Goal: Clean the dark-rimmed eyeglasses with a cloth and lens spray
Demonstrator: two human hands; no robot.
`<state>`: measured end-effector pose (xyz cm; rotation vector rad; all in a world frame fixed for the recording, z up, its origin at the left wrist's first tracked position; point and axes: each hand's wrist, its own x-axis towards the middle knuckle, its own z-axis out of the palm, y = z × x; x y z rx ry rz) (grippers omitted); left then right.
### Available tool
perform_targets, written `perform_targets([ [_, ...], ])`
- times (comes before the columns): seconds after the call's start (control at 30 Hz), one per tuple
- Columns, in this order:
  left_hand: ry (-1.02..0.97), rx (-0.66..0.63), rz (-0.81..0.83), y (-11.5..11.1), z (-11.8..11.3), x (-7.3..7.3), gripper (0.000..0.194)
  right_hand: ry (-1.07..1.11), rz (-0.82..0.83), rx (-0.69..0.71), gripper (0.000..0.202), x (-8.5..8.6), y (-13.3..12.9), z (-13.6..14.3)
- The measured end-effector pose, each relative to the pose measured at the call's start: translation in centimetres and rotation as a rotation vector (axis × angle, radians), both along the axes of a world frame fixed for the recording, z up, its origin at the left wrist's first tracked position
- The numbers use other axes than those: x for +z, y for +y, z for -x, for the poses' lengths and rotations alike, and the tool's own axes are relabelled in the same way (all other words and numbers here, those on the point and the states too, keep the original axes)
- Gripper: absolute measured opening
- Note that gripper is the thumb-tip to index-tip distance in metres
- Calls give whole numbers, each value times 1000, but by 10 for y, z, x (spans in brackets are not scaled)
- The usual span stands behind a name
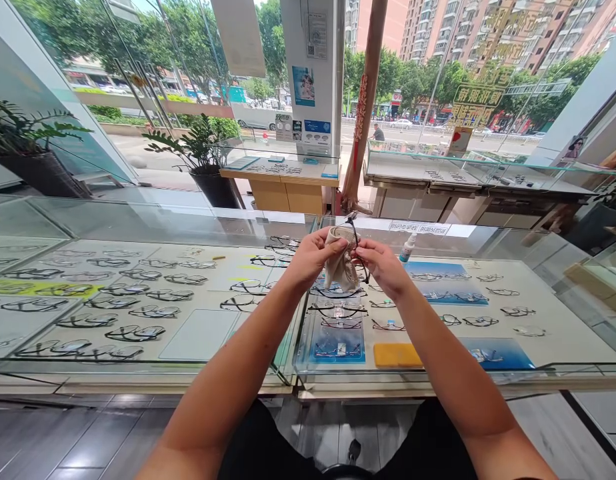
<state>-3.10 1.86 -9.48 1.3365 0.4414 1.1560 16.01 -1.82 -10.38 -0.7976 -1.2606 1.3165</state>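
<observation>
"Quick, where are the dark-framed glasses (pixel 356 235)?"
"Up above the glass desk (pixel 573 327), between the left hand (pixel 315 257), gripping the beige cloth (pixel 339 263) bunched against them, and the right hand (pixel 383 267), pinching them just beside that cloth!"

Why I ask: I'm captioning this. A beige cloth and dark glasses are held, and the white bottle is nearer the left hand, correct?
Wrong side: in the head view, the white bottle is nearer the right hand. The beige cloth and dark glasses are indeed held.
</observation>
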Motion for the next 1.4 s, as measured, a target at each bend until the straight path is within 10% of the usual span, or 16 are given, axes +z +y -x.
perform_targets([
  [0.57,-17,-140,164,-7,-3,-1,52,-292,-152,322,35,-17,9,-8],
  [1.17,-92,-141,164,-4,-8,-4,48,-633,-432,-244,65,-7,-5,-2],
  [1.4,-140,-122,157,-7,-12,-4,44,-587,-413,-266,68,-8,-3,-2],
])
